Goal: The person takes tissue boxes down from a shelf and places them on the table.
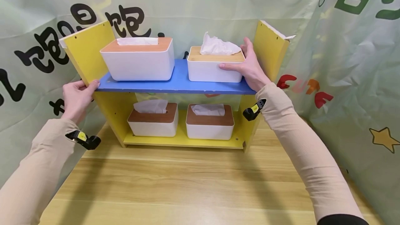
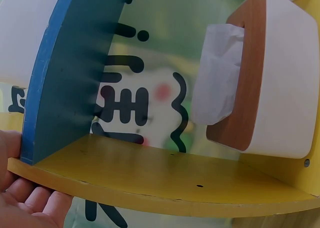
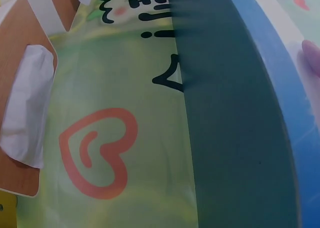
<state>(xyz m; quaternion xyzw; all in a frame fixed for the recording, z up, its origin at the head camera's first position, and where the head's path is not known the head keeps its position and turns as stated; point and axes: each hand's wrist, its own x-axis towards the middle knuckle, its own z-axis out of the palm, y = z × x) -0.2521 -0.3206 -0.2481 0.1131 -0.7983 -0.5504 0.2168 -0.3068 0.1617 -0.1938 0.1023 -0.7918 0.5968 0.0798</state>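
Note:
A two-level rack with yellow side panels [image 1: 90, 49] and a blue middle board [image 1: 180, 72] stands against the printed cloth. On the board's right half sits a white tissue box [image 1: 203, 72] with a light wooden lid and a tissue sticking out. My right hand [image 1: 252, 66] grips that box at its right end, thumb across the front; only a fingertip shows in the right wrist view. At the left, my left hand [image 1: 76, 98] pinches the yellow side panel at board height. In the left wrist view its fingers [image 2: 34, 198] lie along the panel's outer side.
A larger white tissue box [image 1: 137, 63] stands on the board's left half. Below, two tissue boxes with dark wooden lids, a left one [image 1: 153, 128] and a right one [image 1: 209, 132], rest on the yellow bottom board [image 1: 184, 142]. A wooden table [image 1: 175, 183] carries the rack.

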